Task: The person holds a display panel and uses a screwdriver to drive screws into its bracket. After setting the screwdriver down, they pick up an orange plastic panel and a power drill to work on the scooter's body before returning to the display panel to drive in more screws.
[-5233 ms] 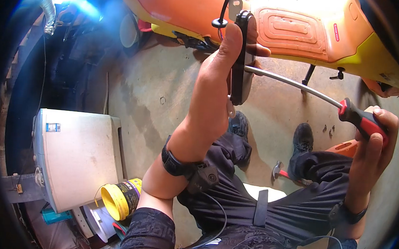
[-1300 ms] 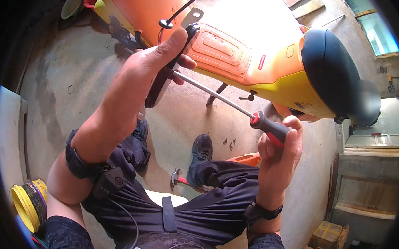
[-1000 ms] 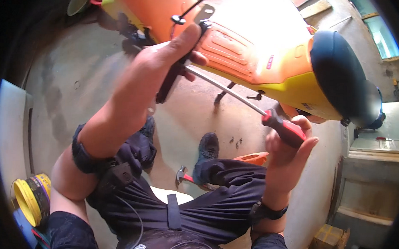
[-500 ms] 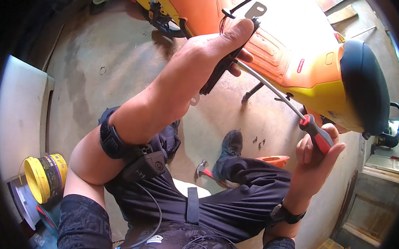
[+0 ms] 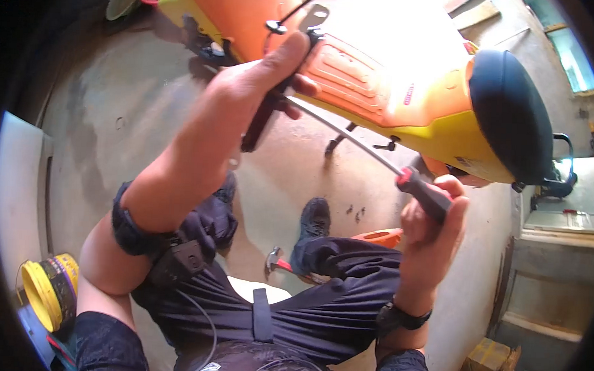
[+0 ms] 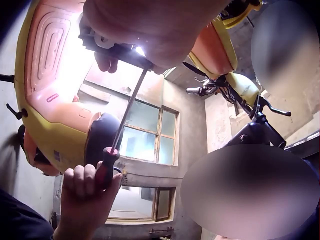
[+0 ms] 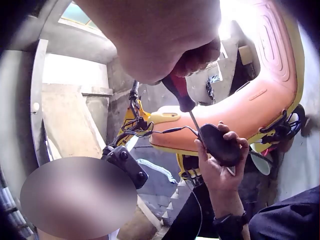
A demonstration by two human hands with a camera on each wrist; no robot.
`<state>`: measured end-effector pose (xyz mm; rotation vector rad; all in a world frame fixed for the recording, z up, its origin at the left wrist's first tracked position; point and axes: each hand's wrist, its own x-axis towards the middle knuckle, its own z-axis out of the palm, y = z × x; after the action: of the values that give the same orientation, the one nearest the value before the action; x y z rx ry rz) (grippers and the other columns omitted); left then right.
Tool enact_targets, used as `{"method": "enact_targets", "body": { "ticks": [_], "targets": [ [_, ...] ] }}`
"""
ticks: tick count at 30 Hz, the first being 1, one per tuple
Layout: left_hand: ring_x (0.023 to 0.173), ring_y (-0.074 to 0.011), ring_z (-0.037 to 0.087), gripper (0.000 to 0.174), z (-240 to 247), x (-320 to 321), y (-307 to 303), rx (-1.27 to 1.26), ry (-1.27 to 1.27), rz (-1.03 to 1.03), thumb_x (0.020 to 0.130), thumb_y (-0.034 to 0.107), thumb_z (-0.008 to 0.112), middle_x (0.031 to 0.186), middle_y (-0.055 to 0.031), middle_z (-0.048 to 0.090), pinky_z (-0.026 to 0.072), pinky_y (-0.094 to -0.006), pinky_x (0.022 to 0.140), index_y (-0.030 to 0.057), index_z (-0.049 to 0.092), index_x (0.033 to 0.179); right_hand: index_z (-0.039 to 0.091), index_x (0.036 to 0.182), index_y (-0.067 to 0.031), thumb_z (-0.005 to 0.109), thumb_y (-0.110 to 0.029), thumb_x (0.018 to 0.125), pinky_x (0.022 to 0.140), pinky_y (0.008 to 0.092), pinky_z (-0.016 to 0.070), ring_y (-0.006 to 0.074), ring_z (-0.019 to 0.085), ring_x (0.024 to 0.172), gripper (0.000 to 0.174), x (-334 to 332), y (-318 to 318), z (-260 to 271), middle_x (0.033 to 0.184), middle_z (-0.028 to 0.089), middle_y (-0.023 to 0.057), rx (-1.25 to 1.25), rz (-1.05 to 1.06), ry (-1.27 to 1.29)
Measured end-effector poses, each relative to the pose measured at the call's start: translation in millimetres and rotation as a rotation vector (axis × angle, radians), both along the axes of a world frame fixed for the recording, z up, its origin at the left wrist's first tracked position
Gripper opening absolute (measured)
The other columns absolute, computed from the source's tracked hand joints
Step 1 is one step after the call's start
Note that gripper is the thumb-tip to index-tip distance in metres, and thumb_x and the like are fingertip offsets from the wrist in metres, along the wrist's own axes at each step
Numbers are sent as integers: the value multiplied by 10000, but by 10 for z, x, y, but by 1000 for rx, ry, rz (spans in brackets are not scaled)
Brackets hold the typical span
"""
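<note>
My left hand (image 5: 252, 84) grips a flat, black, rounded-oblong part (image 5: 261, 123) by its edges, fingers behind it. A metal tab (image 5: 316, 15) sticks out at its upper end, and a black cable with a round grommet (image 5: 275, 27) runs off nearby. Around the red and black handle of a screwdriver (image 5: 429, 194) curl the fingers of my right hand (image 5: 423, 247). Its long shaft slants up to the face of the black part, the tip right at the surface. In the right wrist view the smooth black back of the part (image 7: 220, 145) shows.
An orange and yellow scooter (image 5: 419, 121) with a black rear end lies beyond my hands. On the floor are a hammer (image 5: 277, 261) and an orange piece (image 5: 381, 237). A yellow bucket (image 5: 44, 294) stands at left, a cardboard box (image 5: 488, 359) at lower right.
The head view has swung, first bringing in the scooter's rear end and the shelving, then shifting back and forth. Both hands keep their holds; the right fingers have shifted around the screwdriver handle.
</note>
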<state>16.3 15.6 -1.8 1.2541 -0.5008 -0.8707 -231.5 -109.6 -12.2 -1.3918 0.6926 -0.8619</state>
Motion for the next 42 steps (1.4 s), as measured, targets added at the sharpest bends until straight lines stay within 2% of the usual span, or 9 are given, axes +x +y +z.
{"method": "enact_targets", "body": {
  "ticks": [2,7,11,21,28,30,32,37,42],
  "targets": [
    [865,-66,573,571,53,-38,-10,1,0,4,958,612,556,995,-22,704,416,-214,774,101,658,1191,434,1204,-55,588,-388,986,560,225,358,76,449,585,427,47,68,96,729,529,0,49,-12,-57],
    [858,-64,566,607,39,-17,25,31,-48,-29,949,638,547,1012,-30,701,414,-203,779,96,651,1202,423,1213,-54,585,-433,980,657,246,422,121,509,627,473,160,103,41,752,573,33,-133,-135,-149],
    [859,-63,566,607,35,-14,13,57,-33,-12,945,644,549,1013,-34,696,412,-197,776,96,650,1184,415,1219,-51,578,-537,975,640,231,409,103,533,646,568,-40,17,44,722,555,32,88,88,-136],
    [861,-61,562,612,39,-21,18,47,-39,-24,943,651,548,1011,-40,695,414,-204,776,95,651,1177,422,1194,-50,594,-468,984,712,217,430,108,551,732,499,109,72,60,753,539,35,-127,-66,-86],
    [857,-66,571,604,41,-46,-18,14,-9,6,954,634,544,999,-30,699,416,-205,782,82,662,1168,454,1153,-59,617,-384,971,548,218,322,51,412,612,406,21,42,53,765,522,-3,15,-9,-49],
    [867,-75,589,577,37,-2,29,50,-40,-44,969,597,549,986,-33,702,428,-209,795,78,653,1200,449,1178,-54,626,-292,935,632,227,386,84,477,681,383,108,75,81,855,542,20,-52,-78,-88],
    [867,-82,594,579,-74,41,-10,-37,-31,-47,969,591,553,987,-41,702,439,-220,804,73,649,1210,443,1257,-28,612,-351,985,731,304,438,124,510,767,455,30,16,-12,977,531,65,-120,18,-144],
    [867,-88,602,587,-86,44,-1,-86,-54,-53,969,598,551,992,-45,701,450,-220,810,74,654,1213,472,1220,-45,408,-526,1056,681,286,396,129,508,756,513,21,36,31,804,492,58,11,114,-183],
    [869,-88,603,625,-86,36,11,-81,-58,-78,956,630,548,990,-40,700,447,-225,815,74,660,1219,453,1251,-46,457,-547,1031,713,290,410,134,517,769,547,4,25,36,873,501,58,-6,43,-84]
  ]
}}
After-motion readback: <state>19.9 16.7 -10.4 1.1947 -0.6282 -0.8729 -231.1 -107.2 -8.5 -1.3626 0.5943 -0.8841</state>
